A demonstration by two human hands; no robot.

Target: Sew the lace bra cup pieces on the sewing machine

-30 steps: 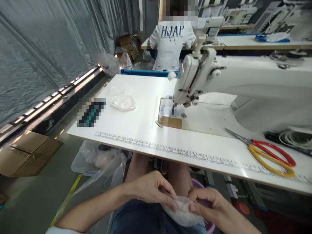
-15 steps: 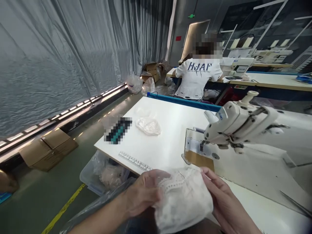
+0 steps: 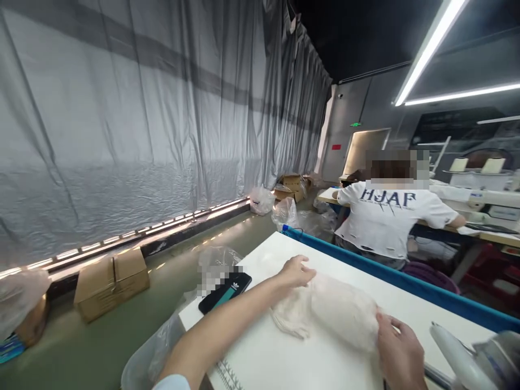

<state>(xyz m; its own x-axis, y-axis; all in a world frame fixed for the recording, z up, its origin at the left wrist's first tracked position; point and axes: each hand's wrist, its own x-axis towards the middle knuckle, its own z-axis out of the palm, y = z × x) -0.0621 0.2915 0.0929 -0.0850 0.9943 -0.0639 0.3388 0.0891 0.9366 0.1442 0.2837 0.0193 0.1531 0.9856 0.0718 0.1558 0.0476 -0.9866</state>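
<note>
A white lace-trimmed fabric piece (image 3: 345, 311) is stretched between my two hands, low over the white tabletop (image 3: 325, 360). My left hand (image 3: 298, 271) reaches across the table and pinches its far left corner. At its right end, my right hand (image 3: 400, 349) grips the edge between thumb and fingers. Another off-white lace piece (image 3: 290, 317) lies crumpled on the table, partly covered by the held one. Part of the sewing machine (image 3: 475, 352) shows at the lower right, close to my right hand.
A phone (image 3: 225, 292) lies at the table's left edge, near ruler markings (image 3: 225, 376). Below that edge stands a plastic bin (image 3: 152, 346). A blue strip (image 3: 385, 279) borders the far edge, beyond which a co-worker in a white shirt (image 3: 390, 216) sits. A cardboard box (image 3: 111, 281) rests on the floor.
My hands have carried the fabric piece forward from near my lap to the table, beside the other lace piece. The view has tilted up and turned left.
</note>
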